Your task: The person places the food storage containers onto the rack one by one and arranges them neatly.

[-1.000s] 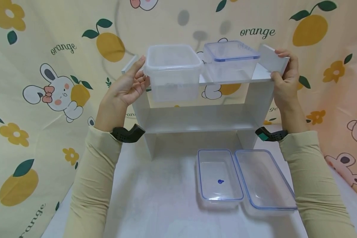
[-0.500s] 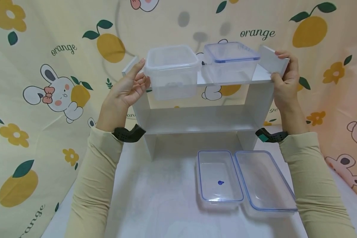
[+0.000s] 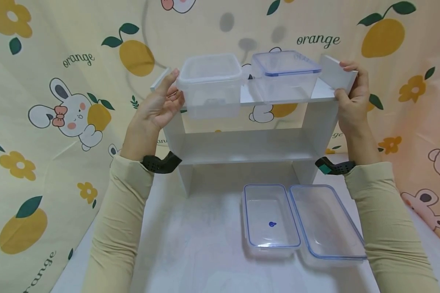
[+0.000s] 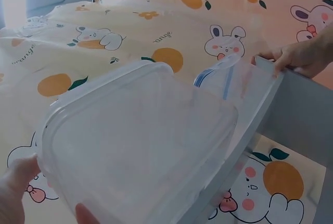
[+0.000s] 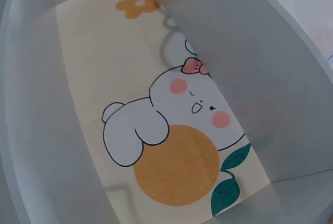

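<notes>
My left hand (image 3: 161,103) is at the left side of a clear plastic container with a frosted lid (image 3: 210,87), gripping it with curled fingers. The container overlaps the front edge of the top of a white shelf unit (image 3: 242,146). In the left wrist view my thumb (image 4: 18,177) lies by the rim of the lid (image 4: 130,140). My right hand (image 3: 353,97) grips the raised right end panel of the shelf unit, thumb in front and fingers over the top. Beside the held container, a clear box with a blue-edged lid (image 3: 286,77) sits on the shelf top.
Two more clear boxes with blue rims, a narrower one (image 3: 271,215) and a wider one (image 3: 328,221), lie side by side on the white table (image 3: 190,244). A patterned cloth (image 3: 77,203) hangs behind. The right wrist view looks through the shelf's opening to this cloth (image 5: 104,57).
The frosted-lid container has shifted slightly left and back over the shelf top, its lower edge rising a little in the head view. My right hand stays on the shelf panel.
</notes>
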Available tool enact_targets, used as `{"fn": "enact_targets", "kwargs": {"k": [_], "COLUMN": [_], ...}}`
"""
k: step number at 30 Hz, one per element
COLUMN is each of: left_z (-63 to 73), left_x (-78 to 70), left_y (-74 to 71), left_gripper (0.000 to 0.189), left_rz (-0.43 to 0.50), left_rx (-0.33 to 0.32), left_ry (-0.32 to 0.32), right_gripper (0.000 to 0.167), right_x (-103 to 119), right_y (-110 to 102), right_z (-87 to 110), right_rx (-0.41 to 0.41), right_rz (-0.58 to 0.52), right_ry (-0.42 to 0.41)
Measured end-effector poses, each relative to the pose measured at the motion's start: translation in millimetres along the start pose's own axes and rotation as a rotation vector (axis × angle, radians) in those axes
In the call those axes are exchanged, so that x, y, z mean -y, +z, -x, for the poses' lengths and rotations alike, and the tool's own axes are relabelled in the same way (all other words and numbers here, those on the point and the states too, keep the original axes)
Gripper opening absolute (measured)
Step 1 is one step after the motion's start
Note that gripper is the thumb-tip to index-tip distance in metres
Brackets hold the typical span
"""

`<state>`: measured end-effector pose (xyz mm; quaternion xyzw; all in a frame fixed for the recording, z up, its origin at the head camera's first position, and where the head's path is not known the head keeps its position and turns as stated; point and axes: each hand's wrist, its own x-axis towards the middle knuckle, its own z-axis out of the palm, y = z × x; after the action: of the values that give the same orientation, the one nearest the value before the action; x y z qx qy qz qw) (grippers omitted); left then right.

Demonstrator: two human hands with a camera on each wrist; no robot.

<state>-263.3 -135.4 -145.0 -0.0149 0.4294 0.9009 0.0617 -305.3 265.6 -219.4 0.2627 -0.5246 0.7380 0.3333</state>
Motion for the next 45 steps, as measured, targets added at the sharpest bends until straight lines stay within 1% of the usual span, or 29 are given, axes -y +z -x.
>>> {"fn": "enact_targets", "kwargs": {"k": [4, 7, 10, 12, 16, 19, 23, 30, 37, 41, 45], "left_z": [0.0, 0.7, 2.3, 3.6, 4.3, 3.7, 1.2, -5.6, -12.7, -15.8, -16.8], "left_x": [0.3, 0.6, 1.3, 1.9, 3.4, 4.8, 6.5, 8.4, 10.6, 13.0, 14.1], "left_y": [0.2, 0.1, 0.3, 0.7, 2.2, 4.1, 5.9, 9.2, 11.1, 12.2, 12.7], "left_gripper": [0.048, 0.057, 0.062, 0.057, 0.043, 0.043, 0.05, 0.046, 0.037, 0.029, 0.022], "left_rz": [0.006, 0.01, 0.02, 0.016, 0.003, 0.016, 0.035, 0.1, 0.157, 0.164, 0.166], "left_rx": [0.039, 0.065, 0.074, 0.075, 0.074, 0.052, 0.028, 0.002, -0.016, -0.015, -0.018], "left_ry": [0.021, 0.034, 0.046, 0.065, 0.106, 0.124, 0.151, 0.187, 0.219, 0.246, 0.256], "right_gripper": [0.048, 0.048, 0.048, 0.049, 0.049, 0.048, 0.049, 0.049, 0.049, 0.049, 0.048], "right_x": [0, 0, 0, 0, 0, 1, 1, 1, 0, 0, -1], "right_y": [0, 1, 1, 1, 0, 0, 0, 0, 1, 0, 0], "right_z": [0.2, 0.1, 0.0, 0.0, 0.0, -0.3, -0.2, -0.2, -0.1, -0.3, -0.9], "right_rx": [0.006, 0.005, -0.002, -0.007, -0.011, -0.008, -0.003, -0.008, -0.014, -0.016, -0.016], "right_rz": [-0.002, 0.0, 0.002, 0.008, 0.019, 0.02, 0.014, 0.005, 0.008, 0.005, -0.001], "right_ry": [-0.001, -0.003, -0.001, 0.001, 0.006, 0.005, 0.005, 0.007, 0.013, 0.013, 0.009]}}
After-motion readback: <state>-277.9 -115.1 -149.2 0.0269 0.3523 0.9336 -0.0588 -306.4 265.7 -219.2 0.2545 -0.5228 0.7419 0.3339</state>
